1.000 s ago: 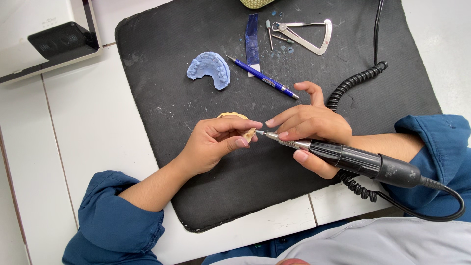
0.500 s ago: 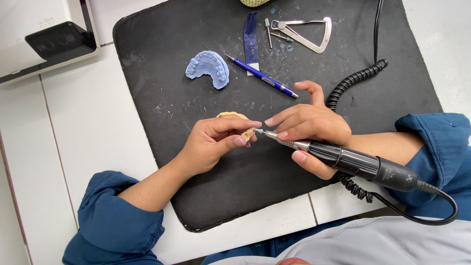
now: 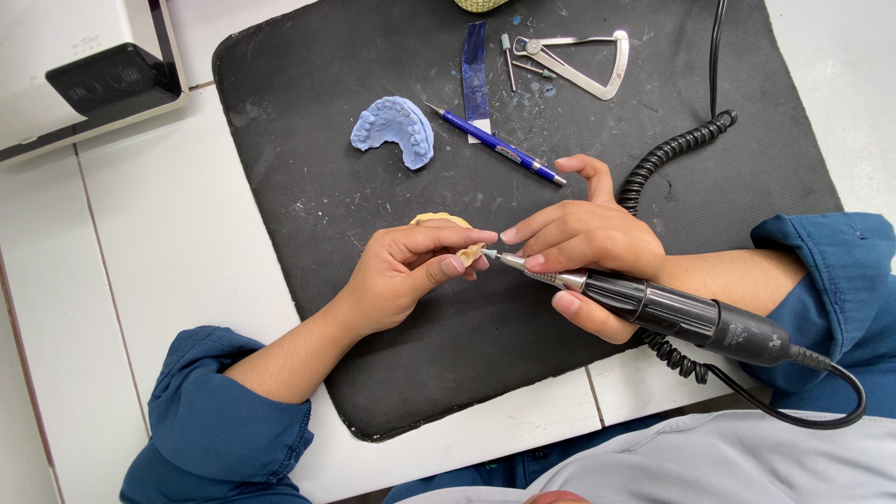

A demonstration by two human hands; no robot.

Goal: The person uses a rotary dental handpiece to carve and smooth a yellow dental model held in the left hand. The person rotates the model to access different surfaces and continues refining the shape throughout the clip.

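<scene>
Seemingly touching, handpiece point(image 3: 672, 313), yellow cast point(image 3: 448, 233)

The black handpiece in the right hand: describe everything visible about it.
The handpiece is a long, slim rotary tool with a black body, a silvery metal nose and a fine bur at the tip. It lies nearly level, tip pointing left, held like a pen in the right hand. Its tip meets the tan cast pinched in the left hand. A black cord, partly coiled, runs from its rear end over the dark mat.
</scene>
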